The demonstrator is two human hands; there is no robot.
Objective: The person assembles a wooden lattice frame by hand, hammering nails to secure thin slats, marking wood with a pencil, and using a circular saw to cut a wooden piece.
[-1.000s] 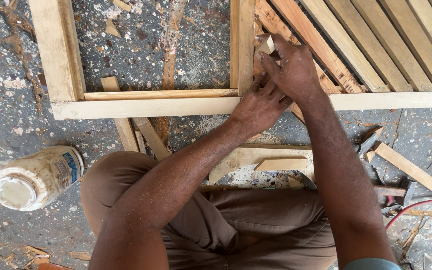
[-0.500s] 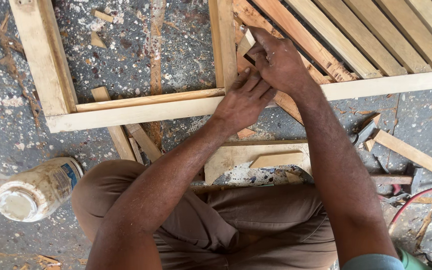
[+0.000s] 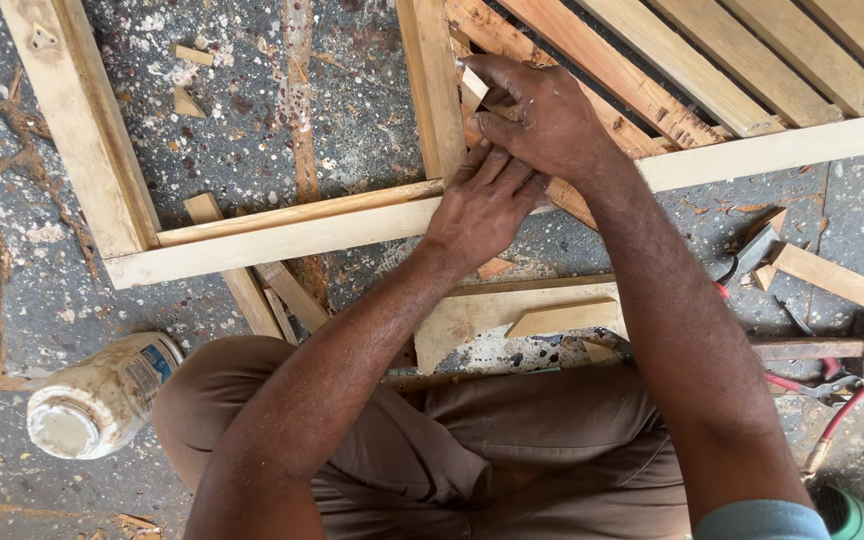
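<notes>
Hands at a wooden frame (image 3: 282, 235), seen from the head camera. Left hand (image 3: 482, 205) lies flat on the frame's pale horizontal rail where the upright stile (image 3: 430, 90) meets it, fingers together and stretched forward, gripping nothing. Right hand (image 3: 542, 115) sits just above, touching the left fingertips; its fingers curl narrow around a small pale wooden block (image 3: 473, 88), pinched against the stile's right side. Slats (image 3: 712, 70) run diagonally in the frame section to the right of the stile. A second stile (image 3: 77, 120) closes the frame at the left. Frame rests on a speckled grey floor (image 3: 252, 130) littered with chips and offcuts. White plastic jar (image 3: 102, 395), smeared, lies on its side near the person's left knee. Loose board pieces (image 3: 517, 315) lie between the rail and the brown trousers (image 3: 512, 440). Hammer (image 3: 832, 348) and red-handled pliers (image 3: 802, 385) lie at the right, well apart from both hands.
</notes>
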